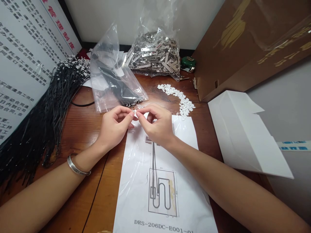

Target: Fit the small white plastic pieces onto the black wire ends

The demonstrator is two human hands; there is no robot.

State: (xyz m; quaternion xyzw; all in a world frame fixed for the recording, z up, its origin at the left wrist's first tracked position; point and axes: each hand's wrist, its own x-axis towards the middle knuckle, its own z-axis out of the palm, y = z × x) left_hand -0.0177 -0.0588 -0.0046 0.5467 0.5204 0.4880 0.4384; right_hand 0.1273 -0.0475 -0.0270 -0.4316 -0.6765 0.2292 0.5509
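Observation:
My left hand (pixel 115 124) and my right hand (pixel 156 124) meet fingertip to fingertip above the top of a printed drawing sheet (pixel 165 181). Both pinch something small where they touch, near the mouth of a clear plastic bag (pixel 114 81) holding dark parts. What the fingers hold is too small to name. A silver bangle (pixel 76 166) circles my left wrist. A scatter of small white pieces (pixel 178 97) lies just beyond my right hand.
A big bundle of black wires (pixel 46 116) fills the left of the wooden table (pixel 82 139). A bag of metal clips (pixel 155 55) sits at the back. A brown cardboard box (pixel 243 45) and a white folded box (pixel 243 136) stand right. A poster (pixel 26 48) leans left.

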